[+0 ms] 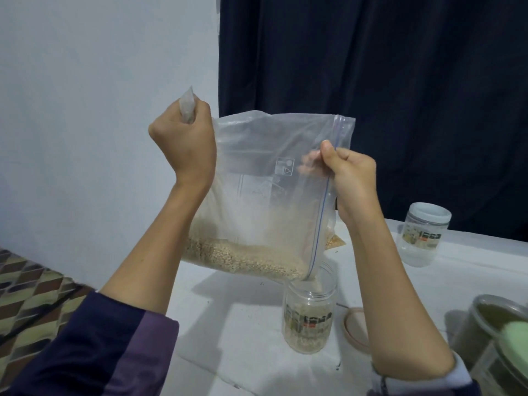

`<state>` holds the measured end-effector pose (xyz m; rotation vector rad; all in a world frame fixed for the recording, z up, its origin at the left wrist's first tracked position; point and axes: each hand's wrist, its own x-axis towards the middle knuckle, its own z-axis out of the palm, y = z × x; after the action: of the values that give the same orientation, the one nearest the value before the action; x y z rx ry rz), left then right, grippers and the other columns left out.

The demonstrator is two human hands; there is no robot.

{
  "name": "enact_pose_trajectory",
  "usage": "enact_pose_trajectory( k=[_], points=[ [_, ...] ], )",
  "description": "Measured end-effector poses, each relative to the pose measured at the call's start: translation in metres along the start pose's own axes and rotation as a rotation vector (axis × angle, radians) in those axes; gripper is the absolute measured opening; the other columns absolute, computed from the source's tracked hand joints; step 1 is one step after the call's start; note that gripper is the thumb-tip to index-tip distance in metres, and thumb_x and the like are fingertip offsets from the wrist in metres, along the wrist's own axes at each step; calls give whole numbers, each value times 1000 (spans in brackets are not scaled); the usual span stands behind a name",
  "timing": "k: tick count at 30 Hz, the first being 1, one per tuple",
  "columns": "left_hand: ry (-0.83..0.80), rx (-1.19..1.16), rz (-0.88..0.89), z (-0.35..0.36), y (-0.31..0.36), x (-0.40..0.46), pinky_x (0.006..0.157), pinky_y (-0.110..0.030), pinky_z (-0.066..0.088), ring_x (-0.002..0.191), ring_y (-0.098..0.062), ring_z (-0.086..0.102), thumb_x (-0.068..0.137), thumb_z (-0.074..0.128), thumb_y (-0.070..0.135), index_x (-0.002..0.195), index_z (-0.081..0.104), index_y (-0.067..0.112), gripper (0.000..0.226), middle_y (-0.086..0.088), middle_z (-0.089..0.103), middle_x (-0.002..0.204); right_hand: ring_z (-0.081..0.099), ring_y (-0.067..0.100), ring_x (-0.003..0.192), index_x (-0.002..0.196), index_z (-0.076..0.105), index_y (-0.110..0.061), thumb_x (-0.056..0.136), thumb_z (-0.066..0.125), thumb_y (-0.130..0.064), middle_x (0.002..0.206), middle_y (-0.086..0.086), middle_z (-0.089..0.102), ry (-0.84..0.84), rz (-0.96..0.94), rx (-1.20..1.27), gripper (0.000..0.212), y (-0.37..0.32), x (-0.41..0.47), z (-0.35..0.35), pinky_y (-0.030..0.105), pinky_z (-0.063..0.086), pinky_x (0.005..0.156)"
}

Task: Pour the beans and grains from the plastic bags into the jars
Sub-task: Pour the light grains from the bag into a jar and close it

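A clear zip-lock bag [265, 178] with pale grains in its lower part hangs tilted above the table. My left hand [185, 141] grips its bunched bottom corner up high. My right hand [350, 178] pinches the zip edge. The bag's lower open corner sits at the mouth of an open clear jar [310, 315], and grains fall into it. A layer of grains lies at the bottom of that jar.
A closed clear jar with a white lid [423, 235] stands at the back right on the white table [243, 338]. A beige lid [355, 328] lies right of the open jar. Jars of green contents [491, 324] stand at the right edge. Another grain bag [334, 241] lies behind.
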<state>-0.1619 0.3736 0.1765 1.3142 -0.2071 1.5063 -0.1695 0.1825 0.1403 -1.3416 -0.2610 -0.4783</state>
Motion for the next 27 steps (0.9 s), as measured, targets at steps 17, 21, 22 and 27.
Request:
enact_pose_trajectory(
  k=[17,21,22,27],
  points=[
    [9,-42,-10,5,3,-5,48,-12,16,41,-3,20,84,52,8,50,18,31,53,15,22,37,72,14,83,75,71,-10,97,56,-18,73,1,74,-51,-9,-78,28,3,11,-5,40,50,99],
    [10,-28,0,5,4,-6,47,-10,17,40,-3,23,84,51,8,50,19,30,52,14,24,37,71,11,80,77,72,-8,96,56,-19,75,1,74,-45,-27,-101,27,3,9,-5,36,51,98],
    [14,-28,-5,5,3,-6,47,-10,16,40,-3,22,84,51,9,50,19,29,51,15,24,37,71,10,79,77,72,-7,96,56,-19,75,1,74,-65,-25,-101,27,3,8,-4,35,50,98],
    [18,-26,-8,2,1,-4,49,-15,15,44,-4,18,82,51,9,52,17,25,49,14,20,39,72,13,78,74,72,-9,96,57,-17,73,1,74,-65,-53,-78,27,-1,7,-7,31,54,92]
  ],
)
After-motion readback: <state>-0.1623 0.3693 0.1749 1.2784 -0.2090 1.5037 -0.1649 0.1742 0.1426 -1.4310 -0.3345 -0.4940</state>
